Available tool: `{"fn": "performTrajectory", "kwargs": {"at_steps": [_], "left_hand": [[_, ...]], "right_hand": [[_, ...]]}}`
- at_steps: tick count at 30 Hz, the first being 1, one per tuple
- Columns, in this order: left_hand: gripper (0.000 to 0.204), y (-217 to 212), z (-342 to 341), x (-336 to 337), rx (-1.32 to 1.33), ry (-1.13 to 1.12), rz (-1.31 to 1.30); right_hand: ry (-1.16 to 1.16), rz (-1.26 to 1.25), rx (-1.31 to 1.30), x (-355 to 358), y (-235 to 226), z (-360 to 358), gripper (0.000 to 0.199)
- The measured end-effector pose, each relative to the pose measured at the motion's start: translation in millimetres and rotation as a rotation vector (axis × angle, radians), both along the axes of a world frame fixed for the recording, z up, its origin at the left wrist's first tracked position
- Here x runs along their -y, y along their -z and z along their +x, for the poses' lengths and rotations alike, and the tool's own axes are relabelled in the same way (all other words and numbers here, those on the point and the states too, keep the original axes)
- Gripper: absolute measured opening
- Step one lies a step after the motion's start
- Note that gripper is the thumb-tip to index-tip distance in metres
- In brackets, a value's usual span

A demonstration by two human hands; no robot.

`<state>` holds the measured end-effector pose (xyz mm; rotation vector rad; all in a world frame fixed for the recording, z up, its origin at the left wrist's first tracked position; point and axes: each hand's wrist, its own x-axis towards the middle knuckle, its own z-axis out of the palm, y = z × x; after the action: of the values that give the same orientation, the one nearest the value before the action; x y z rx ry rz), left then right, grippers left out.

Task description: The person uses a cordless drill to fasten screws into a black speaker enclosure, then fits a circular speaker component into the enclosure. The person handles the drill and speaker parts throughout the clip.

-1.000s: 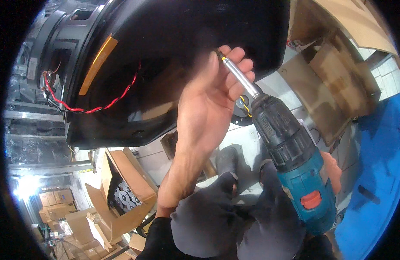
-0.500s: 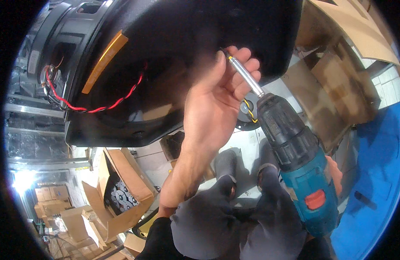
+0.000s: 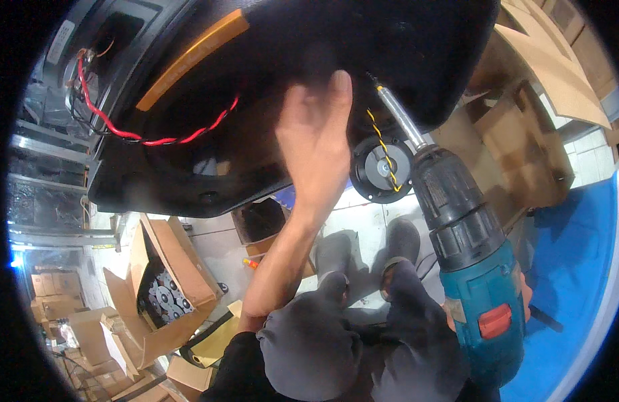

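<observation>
Cordless drill, teal body and black chuck, sits lower right, gripped by the right hand, which is mostly hidden behind the body; only a sliver of it shows at the drill's right side. Long axis runs from lower right up and to the left: the silver bit extension ends against the underside of the black speaker housing. Left hand lies just left of the bit, fingers loose and extended, flat against the housing, grasping nothing. A small round driver with a yellow-black twisted wire hangs between left hand and chuck. Red-black wire loops across the housing, far left.
</observation>
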<state>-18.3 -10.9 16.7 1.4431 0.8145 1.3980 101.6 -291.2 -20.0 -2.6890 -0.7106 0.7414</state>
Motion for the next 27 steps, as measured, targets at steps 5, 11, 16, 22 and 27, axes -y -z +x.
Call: {"fn": "performTrajectory", "kwargs": {"at_steps": [5,11,16,22,27], "left_hand": [[0.031,3.3,7.8,-3.0,0.111,-0.04,0.042],[0.034,3.5,5.7,-3.6,0.029,-0.069,0.01],[0.036,2.2,6.8,-2.4,-0.03,-0.09,-0.006],[0.046,3.6,5.1,-3.5,-0.086,-0.128,0.083],[0.038,3.1,4.7,-2.7,-0.004,-0.08,0.031]], "right_hand": [[0.027,-0.009,0.012,5.5,-0.7,-2.7,0.029],[0.043,-0.008,0.014,6.0,-0.7,-5.3,0.028],[0.051,-0.009,0.016,2.7,0.6,-2.9,0.029],[0.06,-0.009,0.001,-1.7,1.0,-4.0,0.029],[0.072,-0.012,-0.032,0.3,3.6,-3.1,0.03]]}}
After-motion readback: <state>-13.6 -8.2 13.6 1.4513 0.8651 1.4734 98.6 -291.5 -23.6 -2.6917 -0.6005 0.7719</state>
